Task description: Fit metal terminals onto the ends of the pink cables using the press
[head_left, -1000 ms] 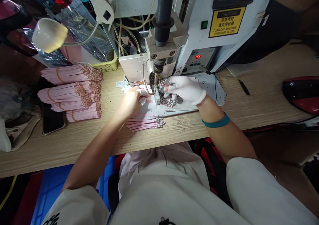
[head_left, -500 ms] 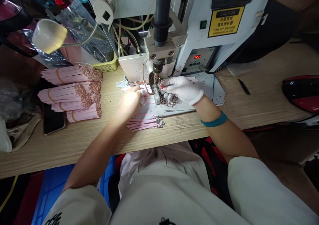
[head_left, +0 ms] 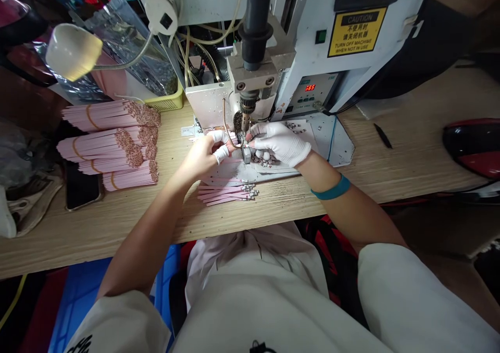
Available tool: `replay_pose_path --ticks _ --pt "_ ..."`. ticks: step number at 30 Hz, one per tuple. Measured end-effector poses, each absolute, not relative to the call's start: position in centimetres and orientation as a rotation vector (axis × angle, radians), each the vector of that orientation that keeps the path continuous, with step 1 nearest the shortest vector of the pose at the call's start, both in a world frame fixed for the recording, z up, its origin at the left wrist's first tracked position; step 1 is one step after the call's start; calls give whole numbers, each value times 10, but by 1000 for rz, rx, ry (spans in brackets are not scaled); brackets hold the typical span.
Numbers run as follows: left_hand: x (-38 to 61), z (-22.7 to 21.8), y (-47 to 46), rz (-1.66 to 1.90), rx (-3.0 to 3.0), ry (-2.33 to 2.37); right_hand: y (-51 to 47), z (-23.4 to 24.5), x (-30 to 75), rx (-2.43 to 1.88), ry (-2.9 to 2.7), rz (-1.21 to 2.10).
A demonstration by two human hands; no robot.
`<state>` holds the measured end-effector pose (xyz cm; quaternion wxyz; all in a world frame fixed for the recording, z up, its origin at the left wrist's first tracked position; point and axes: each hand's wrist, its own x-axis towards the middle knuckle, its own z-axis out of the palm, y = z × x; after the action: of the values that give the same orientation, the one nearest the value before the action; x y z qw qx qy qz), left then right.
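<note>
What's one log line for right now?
left hand: beside metal block | right hand: white-gloved, near machine tip | pink wires: on table

A loose fan of thin pink wires (head_left: 224, 193) lies flat, side by side, along the front edge of the pale base plate (head_left: 339, 150) and on the table (head_left: 281, 207); their small silvery end pieces all point to the right. Behind them a small gray metal block (head_left: 246, 156) sits on the plate, between the two hands. Small gray and whitish parts (head_left: 266, 163) lie heaped loosely just right of the block, partly hidden under the right hand (head_left: 279, 142). Anything between the left hand's (head_left: 211, 152) fingertips is too small to tell.
</note>
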<state>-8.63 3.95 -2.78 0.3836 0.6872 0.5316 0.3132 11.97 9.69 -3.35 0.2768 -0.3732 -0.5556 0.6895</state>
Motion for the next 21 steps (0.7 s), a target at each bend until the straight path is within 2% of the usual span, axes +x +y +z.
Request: replay_pose_path --ticks 21 --pt "-80 -40 46 836 1582 1359 98 -37 118 -995 -1508 1837"
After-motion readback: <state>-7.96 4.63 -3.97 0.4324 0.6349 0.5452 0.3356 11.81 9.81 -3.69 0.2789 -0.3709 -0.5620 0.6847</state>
